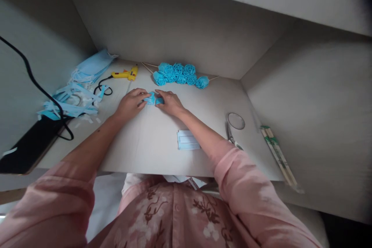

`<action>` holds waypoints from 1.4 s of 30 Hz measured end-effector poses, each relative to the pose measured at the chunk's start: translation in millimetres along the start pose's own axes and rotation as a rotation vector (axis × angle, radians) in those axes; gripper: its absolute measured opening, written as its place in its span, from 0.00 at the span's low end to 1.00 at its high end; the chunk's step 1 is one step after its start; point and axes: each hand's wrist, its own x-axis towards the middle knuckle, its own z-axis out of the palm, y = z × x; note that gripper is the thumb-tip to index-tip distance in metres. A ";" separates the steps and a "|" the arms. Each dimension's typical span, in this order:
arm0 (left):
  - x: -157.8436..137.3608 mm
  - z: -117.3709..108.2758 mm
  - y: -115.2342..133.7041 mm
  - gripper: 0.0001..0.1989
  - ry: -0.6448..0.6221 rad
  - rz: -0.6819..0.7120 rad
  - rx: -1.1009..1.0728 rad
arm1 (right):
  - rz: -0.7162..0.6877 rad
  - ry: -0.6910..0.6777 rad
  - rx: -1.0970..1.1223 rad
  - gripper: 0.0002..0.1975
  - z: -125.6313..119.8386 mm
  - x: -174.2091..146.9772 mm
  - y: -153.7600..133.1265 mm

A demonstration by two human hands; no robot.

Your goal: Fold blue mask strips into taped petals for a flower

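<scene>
My left hand [132, 102] is closed on a light blue pleated piece of mask fabric [150, 99], pinched between thumb and fingers. Just beside it, my right hand [171, 103] curls over a small, darker blue piece of fabric [159, 101]. I cannot tell whether the two pieces are joined. Beyond the hands lie several blue fabric roses [178, 73] in a cluster, some with thin wooden stems. A folded blue face mask [187, 140] lies on the desk under my right forearm.
At the left are a yellow glue gun [124, 74], stacked masks [94, 66], cut blue and white scraps [69, 100] and a black flat object [29, 145]. To the right lie scissors [230, 133], a round ring-like item [236, 121] and packaged wooden sticks [279, 157]. Panels enclose the desk.
</scene>
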 end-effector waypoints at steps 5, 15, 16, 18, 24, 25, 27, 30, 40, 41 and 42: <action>0.4 0.4 -0.4 0.18 0.008 0.010 -0.016 | 0.020 0.023 -0.014 0.32 3.2 -2.2 -2.2; -0.1 -0.9 2.0 0.18 0.037 0.017 -0.016 | -0.096 0.058 0.104 0.24 -50.0 -25.6 1.9; 0.1 -1.4 2.8 0.18 0.037 0.018 -0.019 | -0.098 0.086 0.130 0.22 -60.2 -35.5 2.5; 0.7 -2.2 4.8 0.17 0.035 0.015 -0.032 | -0.077 0.129 0.174 0.18 -77.8 -60.0 3.5; 1.5 -6.4 12.4 0.15 0.090 -0.001 -0.049 | -0.020 0.106 0.124 0.16 -89.4 -146.5 6.5; 1.2 -7.5 13.1 0.15 0.113 -0.005 -0.051 | -0.016 0.108 0.093 0.15 -86.3 -159.1 7.1; 0.3 -10.1 13.8 0.15 0.153 -0.011 -0.045 | -0.013 0.095 0.025 0.15 -79.0 -180.7 8.2; 0.6 -13.4 14.7 0.16 0.195 -0.026 -0.031 | -0.036 0.064 -0.057 0.14 -68.7 -202.8 8.7; 24.4 -19.2 98.8 0.15 -0.090 0.132 -0.249 | -0.117 0.010 -0.234 0.12 -55.2 -212.8 7.1; 24.4 -17.7 112.4 0.15 -0.143 0.156 -0.299 | -0.113 0.013 -0.231 0.12 -53.8 -212.5 6.3; 24.0 -15.3 125.2 0.15 -0.174 0.173 -0.364 | -0.105 0.016 -0.213 0.13 -52.5 -212.1 5.7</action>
